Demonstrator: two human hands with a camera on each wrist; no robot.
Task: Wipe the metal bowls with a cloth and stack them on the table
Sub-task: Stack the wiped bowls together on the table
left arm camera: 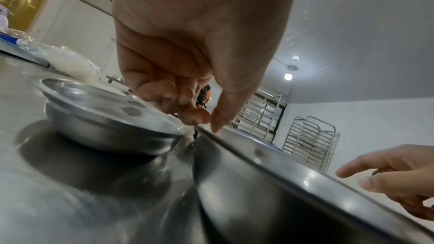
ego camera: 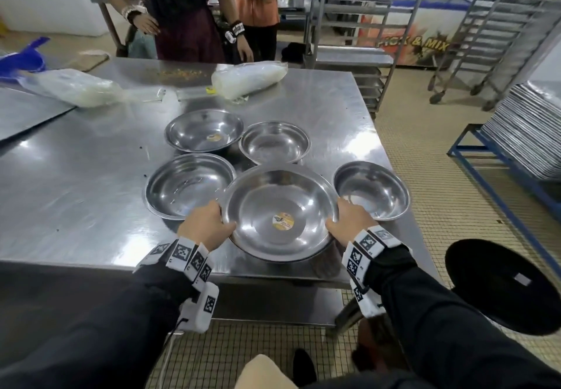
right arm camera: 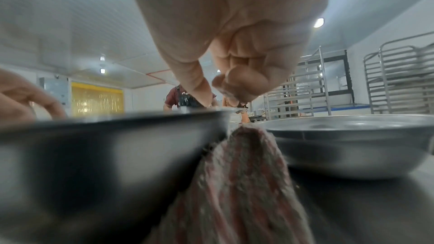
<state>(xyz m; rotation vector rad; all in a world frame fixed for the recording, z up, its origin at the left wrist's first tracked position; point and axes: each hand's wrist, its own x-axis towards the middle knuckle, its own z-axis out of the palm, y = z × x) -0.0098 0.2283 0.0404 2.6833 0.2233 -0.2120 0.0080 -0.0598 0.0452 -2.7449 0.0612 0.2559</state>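
Observation:
A large metal bowl (ego camera: 280, 212) with a sticker in its bottom is at the table's near edge, tilted in the left wrist view. My left hand (ego camera: 209, 221) grips its left rim, thumb inside, and my right hand (ego camera: 346, 221) grips its right rim. In the right wrist view a reddish striped cloth (right arm camera: 239, 183) hangs from my right hand's (right arm camera: 211, 96) curled fingers beside the bowl (right arm camera: 94, 146). Several smaller bowls stand around it: front left (ego camera: 189, 187), back left (ego camera: 205, 130), back middle (ego camera: 274, 143) and right (ego camera: 372, 190).
The steel table (ego camera: 76, 191) carries two clear plastic bags (ego camera: 249, 77) (ego camera: 73, 86) at the back. Two people (ego camera: 182, 9) stand at its far side. A black stool (ego camera: 501, 285) is at my right. Tray racks (ego camera: 349, 24) and stacked trays (ego camera: 528, 133) stand beyond.

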